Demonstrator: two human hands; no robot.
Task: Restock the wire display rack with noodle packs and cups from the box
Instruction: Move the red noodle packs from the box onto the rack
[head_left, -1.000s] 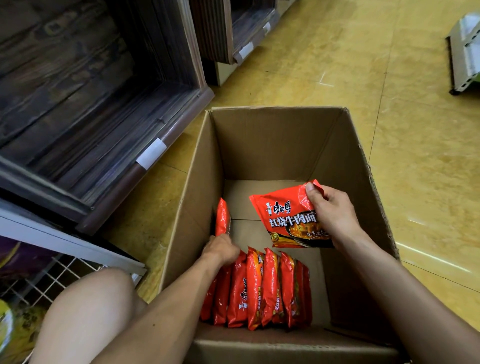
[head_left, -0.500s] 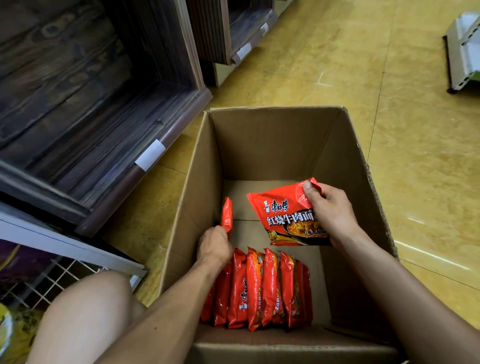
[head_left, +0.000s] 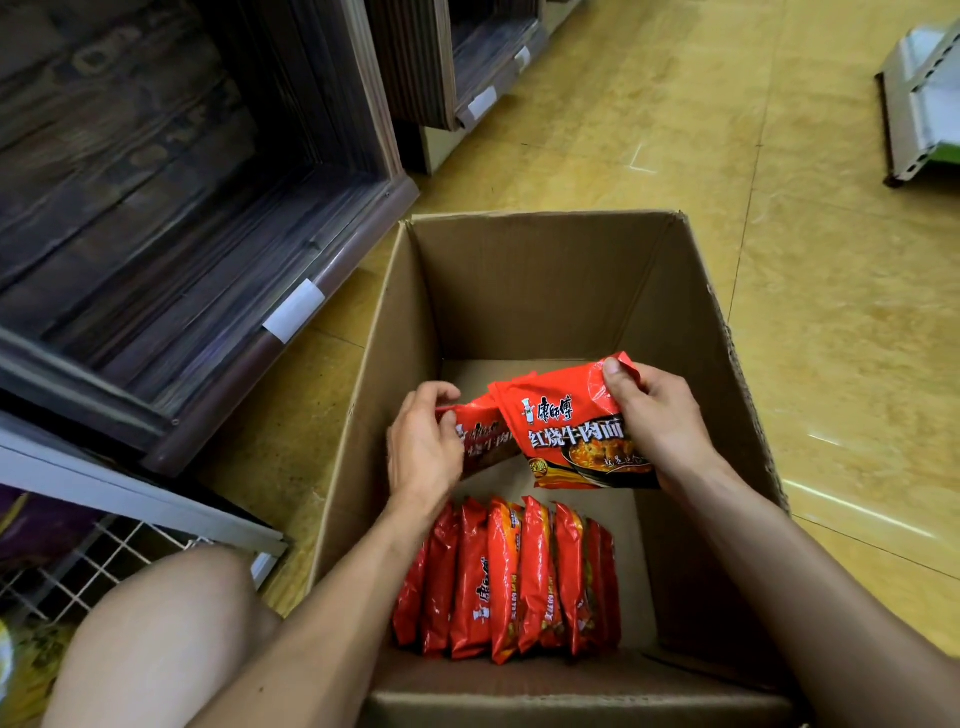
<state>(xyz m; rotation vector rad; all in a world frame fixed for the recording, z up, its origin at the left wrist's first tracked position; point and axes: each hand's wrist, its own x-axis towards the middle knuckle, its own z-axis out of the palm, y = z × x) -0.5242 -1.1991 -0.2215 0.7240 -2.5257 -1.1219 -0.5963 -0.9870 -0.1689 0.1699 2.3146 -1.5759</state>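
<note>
An open cardboard box (head_left: 524, 291) stands on the floor in front of me. Inside it my right hand (head_left: 660, 421) grips a red noodle pack (head_left: 566, 431) by its top right corner, face up. My left hand (head_left: 421, 447) holds a second red noodle pack (head_left: 483, 434), tucked partly behind the first. Several more red packs (head_left: 509, 577) stand on edge in a row at the near end of the box floor. A corner of the white wire rack (head_left: 98, 561) shows at the lower left.
A dark wooden shelf unit (head_left: 171, 208) stands to the left of the box, with another (head_left: 467, 67) behind it. My bare knee (head_left: 156, 634) is at the lower left. Yellow tiled floor (head_left: 831, 312) lies to the right, and a grey metal shelf piece (head_left: 919, 98) lies at top right.
My left hand has lifted a second pack out of the row and brought it up beside the pack in my right hand. The right hand has stayed almost still.
</note>
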